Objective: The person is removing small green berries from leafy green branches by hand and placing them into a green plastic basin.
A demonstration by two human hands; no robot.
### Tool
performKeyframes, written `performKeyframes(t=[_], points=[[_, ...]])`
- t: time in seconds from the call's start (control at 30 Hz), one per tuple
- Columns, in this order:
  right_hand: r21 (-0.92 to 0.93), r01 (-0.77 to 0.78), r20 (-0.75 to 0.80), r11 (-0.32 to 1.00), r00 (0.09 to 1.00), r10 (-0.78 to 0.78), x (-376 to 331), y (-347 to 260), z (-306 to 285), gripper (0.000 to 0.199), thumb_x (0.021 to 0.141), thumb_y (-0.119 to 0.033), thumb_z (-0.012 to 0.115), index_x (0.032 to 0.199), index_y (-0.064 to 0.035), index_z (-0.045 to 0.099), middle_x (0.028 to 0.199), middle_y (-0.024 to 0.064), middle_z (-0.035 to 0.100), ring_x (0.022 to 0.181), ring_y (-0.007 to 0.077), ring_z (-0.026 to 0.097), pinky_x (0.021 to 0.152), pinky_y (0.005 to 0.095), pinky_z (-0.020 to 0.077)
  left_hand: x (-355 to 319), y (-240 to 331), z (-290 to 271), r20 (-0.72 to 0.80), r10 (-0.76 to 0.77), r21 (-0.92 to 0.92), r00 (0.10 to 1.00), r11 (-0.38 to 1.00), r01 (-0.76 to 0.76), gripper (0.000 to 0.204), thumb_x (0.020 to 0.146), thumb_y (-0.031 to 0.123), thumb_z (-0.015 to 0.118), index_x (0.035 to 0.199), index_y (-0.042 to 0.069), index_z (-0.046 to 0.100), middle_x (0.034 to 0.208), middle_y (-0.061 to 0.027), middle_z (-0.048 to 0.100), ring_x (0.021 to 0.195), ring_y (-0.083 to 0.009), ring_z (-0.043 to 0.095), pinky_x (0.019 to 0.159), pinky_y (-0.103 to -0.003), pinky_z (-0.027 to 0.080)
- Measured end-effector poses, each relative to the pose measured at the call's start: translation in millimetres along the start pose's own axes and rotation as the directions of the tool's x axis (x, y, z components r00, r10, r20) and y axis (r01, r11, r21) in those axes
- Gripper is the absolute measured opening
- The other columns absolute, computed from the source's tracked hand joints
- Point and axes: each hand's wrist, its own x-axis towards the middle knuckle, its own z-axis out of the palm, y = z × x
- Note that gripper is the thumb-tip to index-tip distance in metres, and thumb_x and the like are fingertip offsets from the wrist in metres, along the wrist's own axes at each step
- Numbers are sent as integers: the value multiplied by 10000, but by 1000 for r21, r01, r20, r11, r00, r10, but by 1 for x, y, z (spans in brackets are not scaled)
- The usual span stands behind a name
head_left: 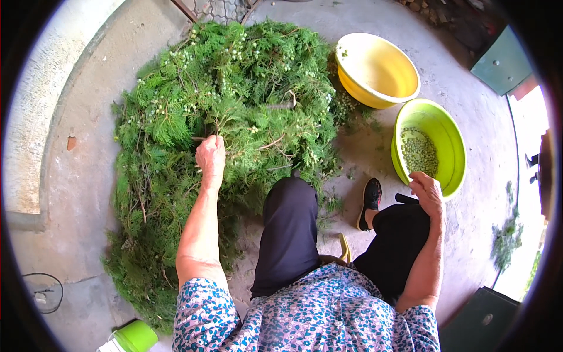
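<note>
A big heap of cut evergreen branches (164,199), dotted with small pale-green berries, lies in front of me and to my left. My left hand (211,155) is closed round a leafy sprig (221,122) on top of the heap. Over the near rim of a lime-green basin (457,170) my right hand (427,192) has its fingers curled; what they hold, if anything, is hidden. A short black bar (406,199) juts out beside that hand above my knee, and I cannot tell whether it is gripped. Many loose green berries (419,151) cover the basin's bottom.
Beyond the lime-green basin stands a yellow basin (396,88) with a few green bits inside its rim. Loose sprigs (507,234) lie on the concrete floor at right. A small green container (136,336) is at lower left, and a dark box (481,322) at lower right.
</note>
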Motion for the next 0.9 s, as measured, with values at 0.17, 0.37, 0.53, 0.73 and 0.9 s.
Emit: performKeyframes(t=[0.17, 0.37, 0.53, 0.73, 0.9], points=[[-111, 148, -25, 983, 988, -151, 2, 4, 5, 235, 736, -127, 583, 938, -8, 600, 709, 126, 596, 616, 236, 579, 600, 315, 457, -10, 44, -24, -92, 47, -192, 995, 979, -64, 264, 811, 194, 537, 640, -2, 493, 631, -166, 543, 572, -350, 523, 547, -419, 412], [13, 228, 72, 974, 971, -228, -10, -37, 26, 220, 752, -114, 570, 931, 14, 581, 820, 158, 606, 757, 297, 584, 684, 343, 458, 0, 67, -55, -317, 74, -37, 946, 995, -90, 257, 798, 179, 581, 596, 52, 485, 543, -72, 506, 494, -226, 478, 490, -352, 375], [2, 228, 53, 974, 972, -228, -17, -33, 30, 229, 738, -99, 589, 936, 15, 579, 818, 165, 604, 773, 318, 582, 689, 358, 456, 27, 86, -117, -349, -15, -112, 937, 993, -26, 280, 791, 187, 570, 549, 84, 473, 465, 0, 443, 441, -144, 395, 478, -337, 316], [-47, 322, 16, 946, 947, -321, -15, -22, 34, 208, 733, -99, 591, 908, 13, 581, 822, 174, 600, 785, 345, 568, 695, 380, 451, 57, 100, -161, -217, -269, -663, 938, 746, 61, 166, 768, 155, 608, 664, 26, 601, 508, -2, 458, 426, -89, 366, 388, -245, 281], [21, 319, 69, 948, 945, -319, -9, -39, 50, 215, 734, -141, 577, 903, -11, 601, 851, 188, 604, 819, 343, 581, 715, 376, 464, 31, 121, -134, 119, -333, -936, 935, 276, 217, 63, 771, 54, 498, 752, 12, 540, 576, -9, 456, 382, -69, 360, 304, -194, 273]])
